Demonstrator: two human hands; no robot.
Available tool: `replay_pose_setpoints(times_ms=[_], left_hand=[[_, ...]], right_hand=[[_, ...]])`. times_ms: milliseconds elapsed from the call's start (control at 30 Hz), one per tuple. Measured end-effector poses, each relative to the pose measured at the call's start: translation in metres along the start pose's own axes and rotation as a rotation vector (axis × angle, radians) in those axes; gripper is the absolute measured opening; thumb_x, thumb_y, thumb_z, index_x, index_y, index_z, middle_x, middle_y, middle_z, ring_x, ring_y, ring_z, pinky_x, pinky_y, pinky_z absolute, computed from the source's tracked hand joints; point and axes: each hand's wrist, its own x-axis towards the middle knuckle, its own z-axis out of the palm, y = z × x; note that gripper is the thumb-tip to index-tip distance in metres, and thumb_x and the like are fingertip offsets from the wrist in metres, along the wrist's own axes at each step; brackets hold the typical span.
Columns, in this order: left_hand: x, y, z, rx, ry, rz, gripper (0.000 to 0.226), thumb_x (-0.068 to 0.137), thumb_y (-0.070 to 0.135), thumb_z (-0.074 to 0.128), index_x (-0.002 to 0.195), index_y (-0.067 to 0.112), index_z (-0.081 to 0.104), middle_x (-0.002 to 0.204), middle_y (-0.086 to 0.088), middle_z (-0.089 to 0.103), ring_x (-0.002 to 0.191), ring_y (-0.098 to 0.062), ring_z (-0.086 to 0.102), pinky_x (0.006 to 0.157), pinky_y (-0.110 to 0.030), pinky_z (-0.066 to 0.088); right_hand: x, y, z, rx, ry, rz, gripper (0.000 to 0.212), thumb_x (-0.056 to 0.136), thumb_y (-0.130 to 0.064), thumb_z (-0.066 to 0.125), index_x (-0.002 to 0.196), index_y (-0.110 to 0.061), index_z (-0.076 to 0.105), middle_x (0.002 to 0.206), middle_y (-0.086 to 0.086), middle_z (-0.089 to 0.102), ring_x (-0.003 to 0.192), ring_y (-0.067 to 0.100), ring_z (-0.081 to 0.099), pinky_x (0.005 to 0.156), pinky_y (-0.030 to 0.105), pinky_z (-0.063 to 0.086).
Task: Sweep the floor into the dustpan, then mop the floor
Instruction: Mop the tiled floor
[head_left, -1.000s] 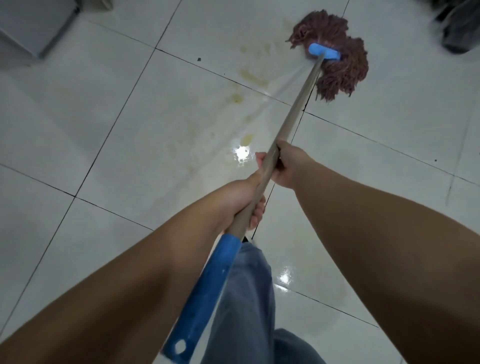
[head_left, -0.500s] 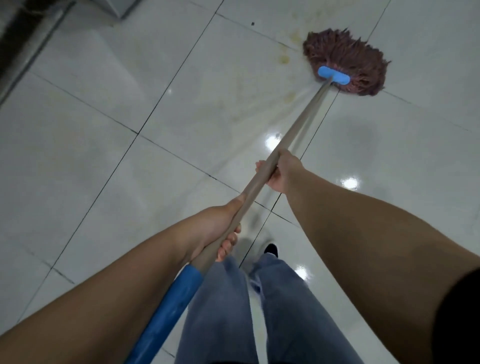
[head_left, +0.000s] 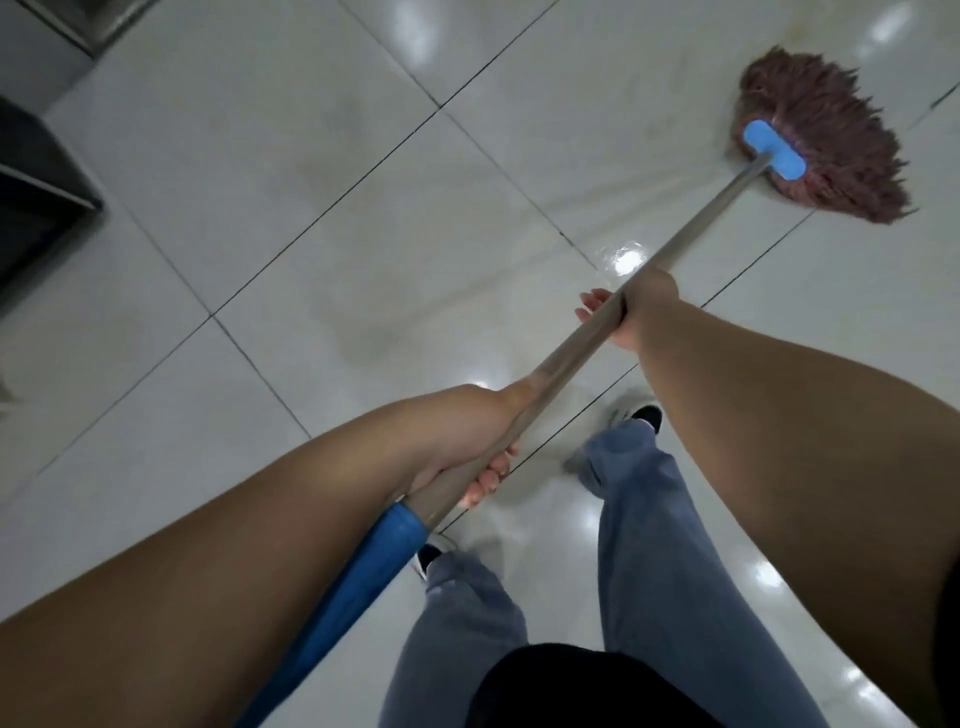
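A mop with a reddish-brown string head (head_left: 826, 140) and a blue clamp (head_left: 774, 149) rests on the white tiled floor (head_left: 322, 156) at the upper right. Its grey metal handle (head_left: 691, 228) runs down to a blue grip (head_left: 363, 582) at the lower left. My left hand (head_left: 467, 447) grips the handle just above the blue grip, fingers curled under it. My right hand (head_left: 634, 306) grips the handle higher up, its fingertips showing on the far side. The floor around the mop head looks wet and shiny, with faint streaks.
A dark piece of furniture (head_left: 36, 208) stands at the left edge, and a metal threshold or frame (head_left: 104, 26) crosses the top left corner. My legs in blue jeans (head_left: 639, 519) and dark shoes (head_left: 644, 415) stand on the tiles below the handle.
The mop head has slid to the right across the tiles, off the yellowish stain. The view has swung, my feet have stepped, and both hands keep their hold on the handle.
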Motion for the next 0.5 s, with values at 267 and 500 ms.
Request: replay_pose_setpoints(times_ms=[267, 500], left_hand=[[-0.047, -0.225, -0.077, -0.052, 0.07, -0.167, 0.062, 0.081, 0.072, 0.036, 0.069, 0.011, 0.042, 0.033, 0.002, 0.038, 0.025, -0.011, 0.034, 0.033, -0.011, 0.029], [-0.045, -0.269, -0.109, -0.037, 0.081, -0.216, 0.063, 0.081, 0.073, 0.032, 0.071, 0.011, 0.043, 0.034, 0.003, 0.037, 0.027, -0.012, 0.034, 0.034, -0.014, 0.03]], right_hand=[[-0.082, 0.219, 0.073, -0.007, -0.033, 0.134, 0.023, 0.101, -0.033, 0.032, 0.105, -0.011, 0.039, 0.057, 0.01, 0.047, 0.039, 0.016, 0.041, 0.033, 0.01, 0.036], [-0.082, 0.267, 0.107, -0.056, 0.014, 0.15, 0.033, 0.1, -0.04, 0.029, 0.118, -0.015, 0.039, 0.058, 0.009, 0.046, 0.02, 0.013, 0.04, 0.035, 0.011, 0.038]])
